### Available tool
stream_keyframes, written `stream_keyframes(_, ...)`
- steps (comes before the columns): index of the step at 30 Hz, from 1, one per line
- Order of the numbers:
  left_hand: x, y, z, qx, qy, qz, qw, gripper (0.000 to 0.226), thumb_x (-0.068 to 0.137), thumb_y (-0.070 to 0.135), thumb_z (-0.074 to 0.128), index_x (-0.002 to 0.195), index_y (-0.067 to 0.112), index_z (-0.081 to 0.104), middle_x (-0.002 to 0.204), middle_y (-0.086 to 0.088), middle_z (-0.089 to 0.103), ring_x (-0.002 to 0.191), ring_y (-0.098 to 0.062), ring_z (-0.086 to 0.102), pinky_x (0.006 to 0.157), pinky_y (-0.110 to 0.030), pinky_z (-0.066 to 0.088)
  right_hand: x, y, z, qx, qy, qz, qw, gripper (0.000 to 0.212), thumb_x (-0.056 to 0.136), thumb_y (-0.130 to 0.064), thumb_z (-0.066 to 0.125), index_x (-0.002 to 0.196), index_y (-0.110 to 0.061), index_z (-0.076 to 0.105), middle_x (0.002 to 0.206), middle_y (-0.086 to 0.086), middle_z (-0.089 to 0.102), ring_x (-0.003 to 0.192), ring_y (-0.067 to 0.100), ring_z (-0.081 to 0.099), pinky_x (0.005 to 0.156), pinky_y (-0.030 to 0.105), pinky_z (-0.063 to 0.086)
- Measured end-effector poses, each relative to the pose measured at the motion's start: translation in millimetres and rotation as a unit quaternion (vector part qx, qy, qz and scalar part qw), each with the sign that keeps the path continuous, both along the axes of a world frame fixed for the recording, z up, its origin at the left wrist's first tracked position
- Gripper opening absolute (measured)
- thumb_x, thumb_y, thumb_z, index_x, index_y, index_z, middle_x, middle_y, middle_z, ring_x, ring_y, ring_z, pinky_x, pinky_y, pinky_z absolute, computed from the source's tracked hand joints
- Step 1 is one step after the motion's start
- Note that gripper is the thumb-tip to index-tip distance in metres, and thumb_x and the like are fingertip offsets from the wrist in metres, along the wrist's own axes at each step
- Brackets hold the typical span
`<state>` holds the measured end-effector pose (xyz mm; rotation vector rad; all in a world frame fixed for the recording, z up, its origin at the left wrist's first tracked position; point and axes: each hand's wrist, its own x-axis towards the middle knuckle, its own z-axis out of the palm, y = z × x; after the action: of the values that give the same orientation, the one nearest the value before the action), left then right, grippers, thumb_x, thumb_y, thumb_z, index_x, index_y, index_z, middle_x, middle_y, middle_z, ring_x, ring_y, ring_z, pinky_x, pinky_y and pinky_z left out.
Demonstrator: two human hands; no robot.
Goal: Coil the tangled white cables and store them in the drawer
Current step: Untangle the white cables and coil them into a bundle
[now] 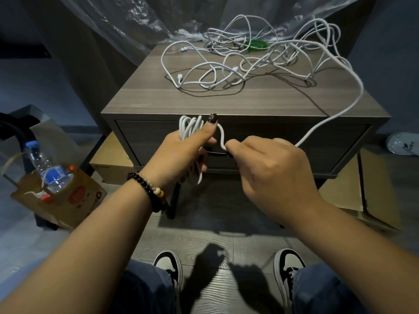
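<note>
Dim room, grey plank floor; wood-grain nightstand (226, 98) with its drawer (272, 141) closed and clear plastic sheeting (127, 17) behind. Tangled white cables (249, 57) sprawl on top, one strand trailing off the right edge to the hands. Left hand (181, 150) grips a started coil (189, 126), right hand (272, 168) pinches the feed; cable looks light, limp, springy, so best pinched close to the coil.

A home room, likely a bedroom mid-unpacking: a wood-grain nightstand (238, 96) stands on grey plank flooring (210, 241). Clear plastic sheeting (136, 21) hangs behind the nightstand, and flat cardboard boxes (113, 159) lie beneath it.
</note>
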<state>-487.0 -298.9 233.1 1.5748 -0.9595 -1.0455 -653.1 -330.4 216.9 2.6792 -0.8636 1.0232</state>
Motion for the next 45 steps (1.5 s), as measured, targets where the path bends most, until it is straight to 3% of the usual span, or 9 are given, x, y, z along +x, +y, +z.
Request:
stream_keyframes(5,3,2,1,0.016,0.058,-0.021,0.998,0.033,0.073,0.047,0.074,0.087,0.018,0.066,0.079,-0.001,0.059,0.064,-0.011,0.051,0.05,-0.02,0.042,6,5,-1,-0.076,0.041,0.032,0.996,0.028,0.094,-0.003,0.043,0.096,-0.004,0.071,0.066,0.006,0.058,0.054,0.023,0.049,0.052,0.032,0.028)
stream_keyframes(10,-1,3,-1,0.011,0.041,-0.01,0.999,0.022,0.073,0.024,0.077,0.087,0.016,0.061,0.07,-0.006,0.046,0.06,-0.013,0.045,0.052,-0.023,0.04,15,15,-7,-0.096,0.056,0.042,0.993,0.028,0.094,-0.003,0.043,0.088,-0.006,0.07,0.063,0.005,0.053,0.053,0.022,0.047,0.054,0.033,0.024)
stream_keyframes(16,-1,1,-3,-0.055,-0.112,0.036,0.992,0.02,0.072,0.013,0.07,0.071,-0.001,0.057,0.061,-0.004,0.044,0.056,-0.012,0.039,0.05,-0.023,0.037,18,21,-9,-0.084,0.096,0.05,0.991,0.02,0.089,-0.002,0.05,0.088,-0.007,0.069,0.063,0.004,0.053,0.053,0.02,0.045,0.053,0.031,0.025)
stream_keyframes(22,3,-2,-3,-0.15,-0.115,0.097,0.977,0.018,0.071,0.017,0.068,0.065,0.004,0.058,0.053,0.002,0.047,0.053,-0.012,0.043,0.049,-0.027,0.041,13,25,6,0.159,0.16,0.01,0.974,0.022,0.095,-0.027,0.042,0.103,-0.02,0.062,0.08,-0.002,0.063,0.064,0.024,0.06,0.055,0.034,0.048)
stream_keyframes(25,3,0,1,-0.193,-0.056,0.087,0.976,0.012,0.075,0.015,0.067,0.069,0.01,0.058,0.053,0.005,0.05,0.048,-0.007,0.045,0.046,-0.022,0.042,5,10,10,0.296,0.199,0.022,0.934,0.027,0.101,-0.039,0.032,0.088,-0.027,0.053,0.077,-0.004,0.06,0.072,0.022,0.058,0.064,0.038,0.045)
stream_keyframes(28,2,1,2,-0.223,0.023,0.048,0.973,0.04,0.062,0.03,0.068,0.087,-0.001,0.061,0.067,-0.011,0.052,0.049,-0.007,0.046,0.045,-0.021,0.042,1,3,11,0.395,0.111,0.08,0.908,0.037,0.098,-0.045,0.036,0.077,-0.022,0.055,0.067,-0.004,0.057,0.064,0.014,0.054,0.062,0.04,0.045)
stream_keyframes(31,4,-1,0,-0.236,0.071,0.03,0.969,0.052,0.059,0.036,0.063,0.093,-0.004,0.061,0.053,0.003,0.046,0.045,-0.007,0.041,0.045,-0.021,0.038,3,4,12,0.435,0.003,0.118,0.893,0.032,0.095,-0.045,0.039,0.088,-0.026,0.063,0.067,-0.012,0.055,0.064,0.005,0.052,0.059,0.024,0.039)
stream_keyframes(39,-5,-2,-6,-0.248,0.012,0.004,0.969,0.029,0.063,0.031,0.065,0.081,0.008,0.064,0.063,0.005,0.058,0.057,-0.008,0.054,0.053,-0.02,0.047,5,1,7,0.271,-0.131,0.088,0.949,0.016,0.089,-0.027,0.057,0.092,-0.021,0.072,0.079,-0.008,0.052,0.072,0.009,0.053,0.068,0.028,0.041)
stream_keyframes(45,-9,-3,-9,-0.211,0.062,0.02,0.975,0.03,0.057,0.023,0.078,0.079,0.012,0.06,0.068,-0.001,0.06,0.064,-0.014,0.055,0.06,-0.026,0.05,5,6,6,0.08,-0.121,0.077,0.986,0.013,0.091,-0.017,0.06,0.092,-0.011,0.071,0.079,-0.003,0.052,0.072,0.014,0.049,0.065,0.033,0.032)
